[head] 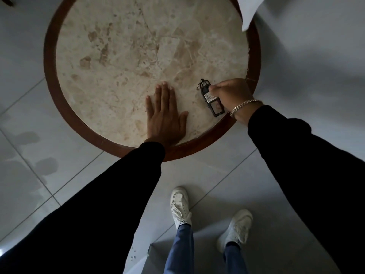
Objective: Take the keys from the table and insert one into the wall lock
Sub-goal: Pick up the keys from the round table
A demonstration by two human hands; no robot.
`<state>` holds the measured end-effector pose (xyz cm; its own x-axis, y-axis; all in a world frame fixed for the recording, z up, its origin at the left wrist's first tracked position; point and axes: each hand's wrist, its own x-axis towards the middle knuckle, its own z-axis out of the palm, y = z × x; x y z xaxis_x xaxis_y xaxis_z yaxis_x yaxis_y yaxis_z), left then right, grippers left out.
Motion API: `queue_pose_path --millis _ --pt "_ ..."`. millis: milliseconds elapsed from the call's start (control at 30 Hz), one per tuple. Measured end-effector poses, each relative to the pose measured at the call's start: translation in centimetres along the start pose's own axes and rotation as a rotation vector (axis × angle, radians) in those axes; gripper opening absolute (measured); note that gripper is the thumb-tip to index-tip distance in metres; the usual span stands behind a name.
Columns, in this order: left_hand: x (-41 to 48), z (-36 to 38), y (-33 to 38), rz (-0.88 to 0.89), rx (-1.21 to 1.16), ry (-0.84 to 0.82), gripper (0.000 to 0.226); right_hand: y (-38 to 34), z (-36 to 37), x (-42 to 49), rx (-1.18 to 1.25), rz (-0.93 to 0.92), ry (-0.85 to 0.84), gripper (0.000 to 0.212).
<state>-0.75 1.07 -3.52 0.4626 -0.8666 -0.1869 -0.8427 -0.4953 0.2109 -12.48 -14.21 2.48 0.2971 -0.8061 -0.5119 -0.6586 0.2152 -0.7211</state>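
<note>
The keys [210, 97] are a black rectangular tag with a white label and a metal ring at its far end, lying on the round marble table [128, 56] near its right front edge. My right hand [231, 94], with a chain bracelet on the wrist, has its fingers pinched on the tag's right side. My left hand [166, 115] lies flat on the tabletop, palm down, fingers spread, left of the keys. The key blades are hidden. No wall lock is in view.
A dark wooden rim [51, 80] rings the table. A white cloth or paper [248, 10] overhangs the table's far right edge. Grey floor tiles [35, 135] surround the table. My white shoes [180, 204] stand below its front edge.
</note>
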Motion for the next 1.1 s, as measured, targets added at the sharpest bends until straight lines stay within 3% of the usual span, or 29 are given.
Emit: queue_pose_path --millis 333,800,1100 --pt "0.8 -4.9 4.6 0.112 -0.115 0.011 0.075 -1.7 -7.5 -3.8 0.131 -0.028 -0.041 0.021" --pt "0.6 -20.7 17.2 0.446 -0.215 0.305 0.068 -6.9 -23.6 -15.8 0.35 -0.186 0.046 0.008" --pt "-2.3 -31.0 30.5 0.713 -0.327 0.449 0.069 -7.9 -34.5 -26.6 0.458 -0.265 0.229 0.005"
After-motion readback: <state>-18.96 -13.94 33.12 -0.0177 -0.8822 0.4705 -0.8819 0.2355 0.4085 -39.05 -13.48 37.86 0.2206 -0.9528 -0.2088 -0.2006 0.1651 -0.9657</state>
